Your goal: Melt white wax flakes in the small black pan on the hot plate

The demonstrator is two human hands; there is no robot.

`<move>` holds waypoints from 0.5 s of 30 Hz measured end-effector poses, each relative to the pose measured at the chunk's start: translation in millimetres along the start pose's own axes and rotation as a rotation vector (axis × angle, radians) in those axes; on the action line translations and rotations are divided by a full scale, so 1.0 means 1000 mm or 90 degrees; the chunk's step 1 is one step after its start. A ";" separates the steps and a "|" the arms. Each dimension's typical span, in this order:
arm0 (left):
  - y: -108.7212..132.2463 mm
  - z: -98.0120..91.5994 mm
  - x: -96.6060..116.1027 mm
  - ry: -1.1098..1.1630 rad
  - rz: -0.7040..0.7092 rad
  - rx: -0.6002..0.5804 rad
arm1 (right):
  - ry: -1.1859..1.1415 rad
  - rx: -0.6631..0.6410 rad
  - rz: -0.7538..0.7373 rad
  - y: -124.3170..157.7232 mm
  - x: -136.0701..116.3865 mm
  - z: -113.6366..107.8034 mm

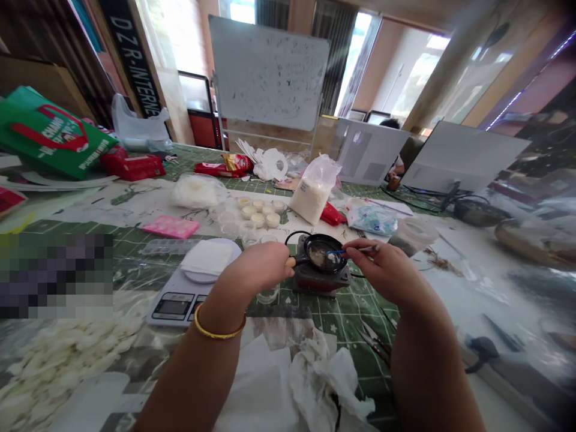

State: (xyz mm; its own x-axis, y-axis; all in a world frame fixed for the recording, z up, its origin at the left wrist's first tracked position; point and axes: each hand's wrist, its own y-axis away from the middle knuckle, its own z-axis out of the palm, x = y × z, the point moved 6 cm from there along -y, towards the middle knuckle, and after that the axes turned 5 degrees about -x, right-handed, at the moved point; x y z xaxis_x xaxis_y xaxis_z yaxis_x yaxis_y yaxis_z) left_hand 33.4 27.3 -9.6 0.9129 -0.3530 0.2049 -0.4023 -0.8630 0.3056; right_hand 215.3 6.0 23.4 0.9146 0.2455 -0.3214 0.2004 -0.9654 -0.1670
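The fingers of the left hand (258,267) are curled shut around the pale handle of a small pan (324,252). The fingers of the right hand (387,273) are pinched together on a thin stick (355,250), whose far end is dipped into the pan. The pan is small, round and black, with a dark rim; a shallow pale, glossy mass is seen inside it. It is set on a small burner (321,279) with a reddish body, and a black cord is looped behind the pan. A gold bangle (219,330) is worn on the left wrist.

Just left of the pan, a kitchen scale (177,300) lies on the counter (346,318), with a folded white cloth (207,257) on its plate. Behind the pan, a cluster of small cups (263,213) filled with pale material is seen, and beside them a clear bag of white grains (312,192). Nearer than the pan, crumpled white paper (324,378) is spread, with scissors (375,342) to its right. Far left of the pan, a heap of white flakes (54,354) is piled. Well behind the pan, a whiteboard (267,72) stands.
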 end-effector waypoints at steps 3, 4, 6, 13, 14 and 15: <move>-0.001 0.001 0.001 -0.003 0.008 0.000 | -0.009 -0.030 -0.009 -0.001 -0.001 0.002; -0.001 0.002 0.001 -0.003 0.007 0.001 | -0.015 -0.032 -0.007 -0.002 -0.001 0.002; -0.001 0.002 0.001 -0.001 0.008 0.006 | -0.017 -0.022 0.013 -0.002 0.003 0.000; -0.003 0.003 0.000 -0.007 0.007 -0.006 | -0.061 -0.060 -0.015 0.003 0.003 0.000; -0.003 0.003 0.000 -0.007 0.008 -0.006 | -0.062 -0.057 -0.020 0.002 0.002 0.001; -0.004 0.003 0.000 -0.007 0.008 -0.005 | -0.056 -0.044 -0.016 0.001 0.003 0.001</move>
State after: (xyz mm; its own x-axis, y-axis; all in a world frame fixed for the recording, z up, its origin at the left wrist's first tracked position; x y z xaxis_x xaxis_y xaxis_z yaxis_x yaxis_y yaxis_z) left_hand 35.3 29.3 -13.5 0.9085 -0.3680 0.1980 -0.4142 -0.8559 0.3098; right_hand 218.0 6.1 21.8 0.8754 0.2740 -0.3983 0.2495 -0.9617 -0.1132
